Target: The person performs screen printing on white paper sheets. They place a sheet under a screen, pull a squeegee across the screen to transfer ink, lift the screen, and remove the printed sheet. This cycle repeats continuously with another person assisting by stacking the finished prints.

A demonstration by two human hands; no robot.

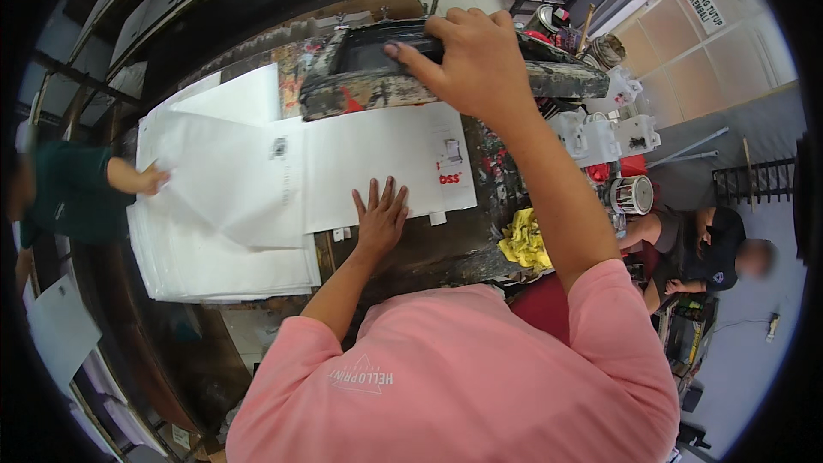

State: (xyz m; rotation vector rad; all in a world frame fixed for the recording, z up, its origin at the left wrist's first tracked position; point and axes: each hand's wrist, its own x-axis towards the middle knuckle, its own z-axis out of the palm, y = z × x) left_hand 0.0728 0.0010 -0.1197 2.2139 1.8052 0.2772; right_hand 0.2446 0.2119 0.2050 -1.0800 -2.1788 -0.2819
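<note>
My left hand [382, 219] lies flat with fingers spread on a white sheet [369, 163], which has red and dark print near its right end. My right hand [476, 64] reaches over a worn, ink-stained screen-printing frame [386, 90] with a dark inside. Its fingers curl over the frame and its thumb, tip darkened, points left; the grip is partly hidden. The sheet's far edge meets the frame's near rail. To the left, a co-worker's hand [153, 180] holds the edge of a white printed sheet [231, 171] over a stack of white sheets [214, 279].
Racks [171, 0] line the far left. A crumpled yellow cloth [525, 240] and a paint can [633, 195] stand right of the dark, stained table [411, 253]. White containers [591, 137] sit behind them. Another person [711, 249] sits at the right.
</note>
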